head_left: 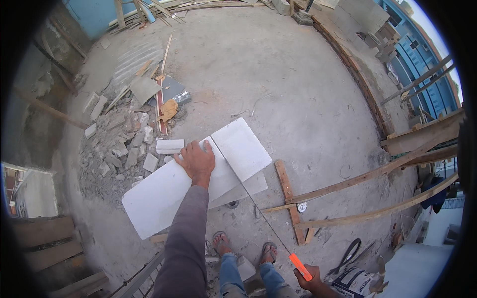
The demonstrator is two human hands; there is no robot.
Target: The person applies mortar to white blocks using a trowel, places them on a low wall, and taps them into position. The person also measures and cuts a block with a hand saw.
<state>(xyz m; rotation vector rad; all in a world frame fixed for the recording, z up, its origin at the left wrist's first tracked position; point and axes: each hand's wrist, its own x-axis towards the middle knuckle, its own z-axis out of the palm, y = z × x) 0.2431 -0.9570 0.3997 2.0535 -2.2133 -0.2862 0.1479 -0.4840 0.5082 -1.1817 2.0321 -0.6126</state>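
Observation:
A long white lightweight block [154,198] lies at a slant in front of me. My left hand [197,161] presses down on its top with the fingers spread. In my right hand [312,280] is the orange handle of a handsaw [272,229], gripped at the lower right. The thin blade runs up and left from the handle and crosses the block. Right of the blade lies the far part of the block [242,148]; how deep the cut goes I cannot tell. Beneath the block another pale slab [248,189] shows in part.
A rubble heap [129,144] with broken pieces and boards lies to the left. Wooden planks [367,176] nailed together stick out at the right. My sandalled feet [222,243] stand close to the block. A printed sack [355,282] sits at the lower right.

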